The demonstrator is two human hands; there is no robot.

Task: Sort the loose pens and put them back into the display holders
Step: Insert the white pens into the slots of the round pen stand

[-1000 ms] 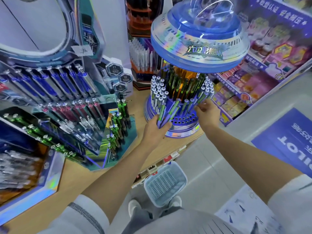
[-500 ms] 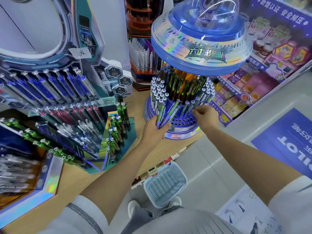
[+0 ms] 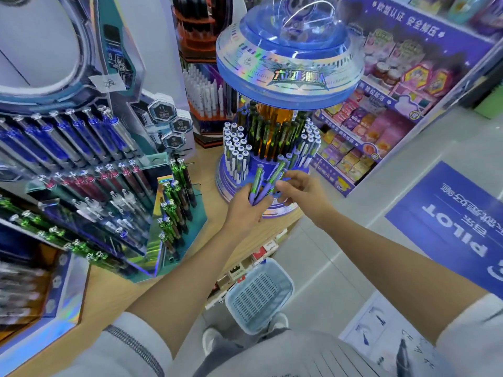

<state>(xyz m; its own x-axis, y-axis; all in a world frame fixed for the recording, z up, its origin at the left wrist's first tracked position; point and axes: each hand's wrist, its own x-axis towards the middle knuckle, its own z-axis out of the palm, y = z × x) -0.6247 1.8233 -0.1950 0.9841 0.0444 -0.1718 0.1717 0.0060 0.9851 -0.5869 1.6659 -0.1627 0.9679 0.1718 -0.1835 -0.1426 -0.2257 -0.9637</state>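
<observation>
A round blue display holder (image 3: 280,210) with a saucer-shaped top stands on the wooden counter, its rings filled with upright white and dark green pens. My left hand (image 3: 245,210) grips a bunch of purple-and-green pens (image 3: 261,186) in front of the holder's base. My right hand (image 3: 299,189) reaches in from the right, and its fingertips pinch one pen of that bunch near its upper end. The base's holes nearest me are partly hidden behind both hands.
A tiered acrylic rack (image 3: 89,186) of blue, red, white and green pens fills the left. A light blue basket (image 3: 258,295) sits on the floor by my feet. Shelves of coloured boxes (image 3: 381,126) stand at right, a blue floor sign (image 3: 449,221) beyond.
My right hand has left the holder's right side and moved left to the bunch in my left hand. My left hand has stayed in front of the base.
</observation>
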